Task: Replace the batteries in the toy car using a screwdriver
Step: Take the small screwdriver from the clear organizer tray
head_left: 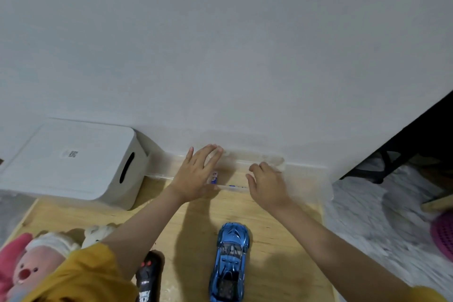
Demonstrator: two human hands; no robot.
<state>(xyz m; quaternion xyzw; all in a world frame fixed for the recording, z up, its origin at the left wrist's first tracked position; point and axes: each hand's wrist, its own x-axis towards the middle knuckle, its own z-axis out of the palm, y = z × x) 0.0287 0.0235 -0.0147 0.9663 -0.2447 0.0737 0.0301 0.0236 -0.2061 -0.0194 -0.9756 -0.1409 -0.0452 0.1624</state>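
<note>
Hands (196,174) well beyond blue toy car (230,262)

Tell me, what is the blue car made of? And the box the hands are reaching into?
The blue car looks like glossy painted plastic or metal; its body glints with highlights, so which one is unclear. The box seems to be clear plastic: the wood floor shows through its walls.

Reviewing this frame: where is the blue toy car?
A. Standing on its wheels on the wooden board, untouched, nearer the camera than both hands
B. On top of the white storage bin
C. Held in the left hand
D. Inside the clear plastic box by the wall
A: the blue toy car sits upright on the wooden board, while the left hand and right hand reach ahead to the clear plastic box at the wall.
</note>
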